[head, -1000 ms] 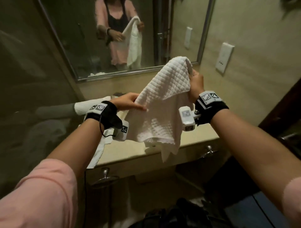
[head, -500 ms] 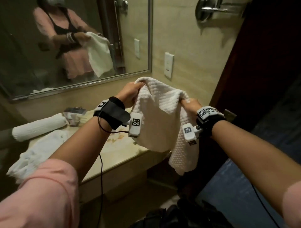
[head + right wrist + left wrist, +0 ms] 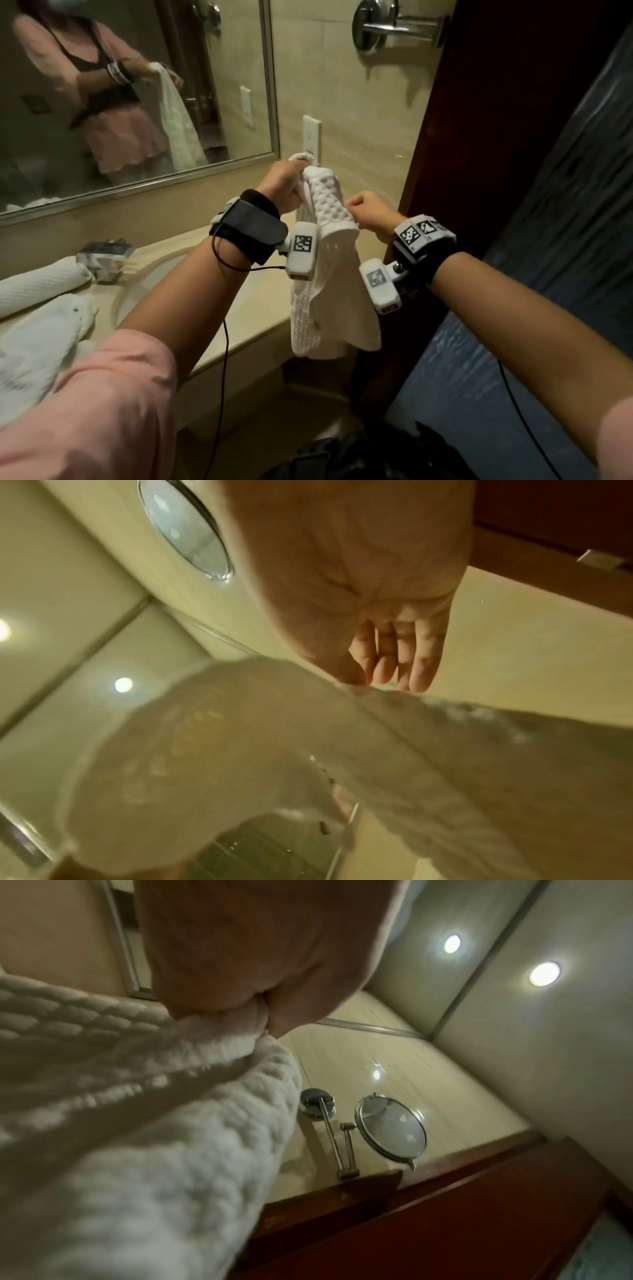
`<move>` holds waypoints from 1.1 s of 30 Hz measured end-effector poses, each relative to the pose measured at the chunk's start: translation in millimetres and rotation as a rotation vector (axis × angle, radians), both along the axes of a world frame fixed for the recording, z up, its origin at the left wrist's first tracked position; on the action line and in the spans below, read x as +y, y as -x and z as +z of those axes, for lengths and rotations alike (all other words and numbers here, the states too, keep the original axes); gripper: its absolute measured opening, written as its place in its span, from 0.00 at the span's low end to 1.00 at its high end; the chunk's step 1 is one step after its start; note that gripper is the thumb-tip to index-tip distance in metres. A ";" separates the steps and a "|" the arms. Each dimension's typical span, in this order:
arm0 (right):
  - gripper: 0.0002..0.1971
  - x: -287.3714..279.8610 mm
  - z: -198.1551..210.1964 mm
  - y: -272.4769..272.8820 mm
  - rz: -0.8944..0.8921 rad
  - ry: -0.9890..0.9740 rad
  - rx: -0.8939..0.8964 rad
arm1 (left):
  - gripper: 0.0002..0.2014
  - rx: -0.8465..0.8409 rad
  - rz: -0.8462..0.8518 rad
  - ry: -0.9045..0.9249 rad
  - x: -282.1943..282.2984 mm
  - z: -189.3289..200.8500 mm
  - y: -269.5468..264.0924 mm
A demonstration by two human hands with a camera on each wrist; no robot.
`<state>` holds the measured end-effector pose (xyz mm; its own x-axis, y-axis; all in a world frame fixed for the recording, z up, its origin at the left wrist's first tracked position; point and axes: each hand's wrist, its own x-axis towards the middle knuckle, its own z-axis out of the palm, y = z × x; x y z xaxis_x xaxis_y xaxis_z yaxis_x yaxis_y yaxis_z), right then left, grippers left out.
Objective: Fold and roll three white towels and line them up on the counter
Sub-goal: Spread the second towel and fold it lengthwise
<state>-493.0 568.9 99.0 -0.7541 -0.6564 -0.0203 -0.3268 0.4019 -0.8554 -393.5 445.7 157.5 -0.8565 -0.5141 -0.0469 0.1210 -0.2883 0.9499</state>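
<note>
A white waffle-weave towel hangs in the air over the right end of the counter. My left hand grips its bunched top, and in the left wrist view the cloth runs out from under that fist. Just to the right, my right hand is curled, with its thumb and fingertips pinching the towel's hem. A rolled white towel lies at the counter's far left. A loose white towel is spread in front of it.
A sink basin is set into the counter, with a shiny small box behind it. A mirror and a wall outlet are beyond. A chrome mirror arm juts out above. A dark wooden door frame stands right, a dark bag lies on the floor.
My hands have come close together and the towel now hangs narrow and doubled instead of spread. The head view has swung further right.
</note>
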 end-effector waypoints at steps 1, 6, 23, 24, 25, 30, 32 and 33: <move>0.15 3.1 7.2 -4.1 0.008 0.066 -0.069 | 0.17 -0.008 0.017 -0.026 -1.6 0.1 -0.9; 0.13 13.9 12.4 -10.9 0.152 0.142 0.034 | 0.17 -0.079 0.049 -0.081 -10.8 5.3 -14.0; 0.06 14.2 -0.8 -13.7 0.352 0.171 -0.132 | 0.12 -0.548 0.029 0.127 -31.6 -1.6 -37.7; 0.07 13.9 -1.8 -12.0 0.285 0.217 -0.154 | 0.12 -0.550 -0.007 0.086 -33.0 -3.2 -39.0; 0.10 13.2 -3.4 -10.1 0.220 0.264 -0.164 | 0.11 -0.560 -0.033 0.056 -35.2 -5.7 -40.4; 0.09 8.8 -6.5 -12.1 0.142 0.385 -0.009 | 0.07 -0.646 -0.178 0.068 -54.4 -32.1 -43.2; 0.08 5.1 -5.5 -14.3 0.172 0.380 0.082 | 0.09 -0.647 -0.179 0.021 -42.8 -30.0 -50.4; 0.08 2.7 -4.1 -14.9 0.180 0.383 0.106 | 0.10 -0.629 -0.202 0.017 -38.1 -29.9 -52.5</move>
